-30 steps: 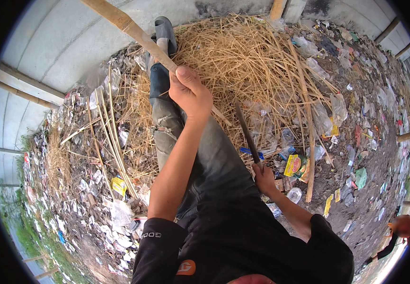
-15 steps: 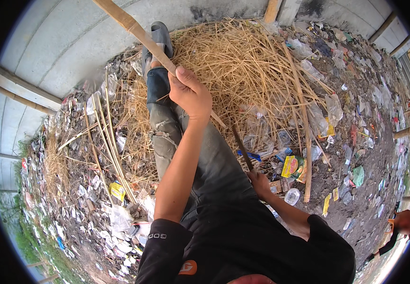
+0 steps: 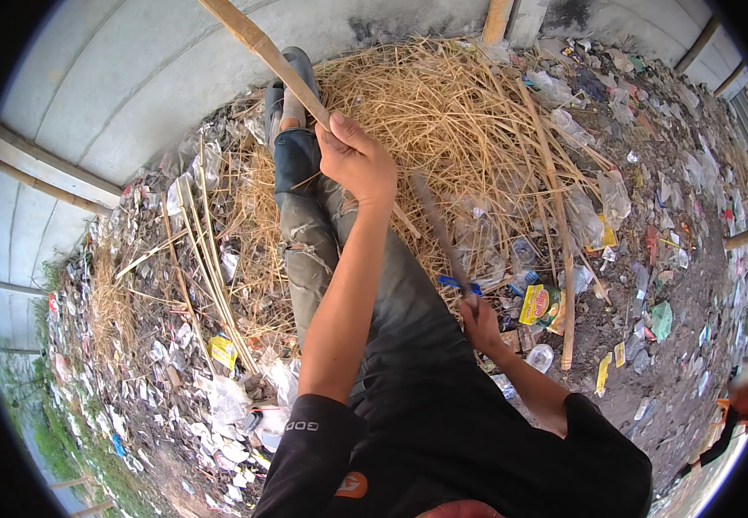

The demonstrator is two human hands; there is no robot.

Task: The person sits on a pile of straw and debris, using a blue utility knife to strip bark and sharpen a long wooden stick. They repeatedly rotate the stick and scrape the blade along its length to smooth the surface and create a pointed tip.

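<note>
Slanting through left-hand grip [image 3: 358, 164]: bamboo strip [image 3: 266, 52], jutting out both sides.

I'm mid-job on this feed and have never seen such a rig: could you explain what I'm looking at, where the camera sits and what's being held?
There is no machine: these are a person's bare hands. The view looks down from a fisheye camera on their head, so straight edges bend near the rim. The left hand holds a long bamboo strip; the right hand grips a dark, blade-like tool. On the ground lie a heap of straw-coloured strands, thin pale strips at the left, a pole at the right, and plastic litter. Another person shows at the right edge.
</note>
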